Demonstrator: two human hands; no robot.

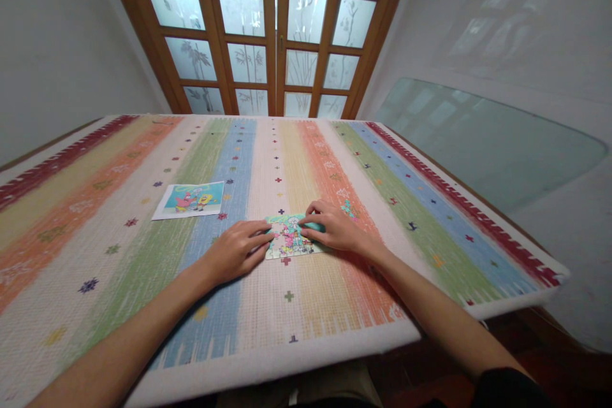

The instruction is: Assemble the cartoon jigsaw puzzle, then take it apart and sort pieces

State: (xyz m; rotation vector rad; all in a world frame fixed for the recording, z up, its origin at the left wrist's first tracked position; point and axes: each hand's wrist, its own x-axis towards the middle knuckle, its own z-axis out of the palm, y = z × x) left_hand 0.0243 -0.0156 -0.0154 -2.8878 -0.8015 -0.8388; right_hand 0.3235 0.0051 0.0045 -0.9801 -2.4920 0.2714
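Left hand [238, 248]: fingers loose at puzzle [287, 241] edge. Right hand [333, 227]: fingers bent over it (grip can't be told).

Hands [243, 247] partly hide the puzzle [289, 243]; doors [240, 7] cut off above

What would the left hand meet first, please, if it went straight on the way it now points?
The left hand would most likely meet the jigsaw puzzle, whose left edge it seems to touch; beyond that comes the right hand.
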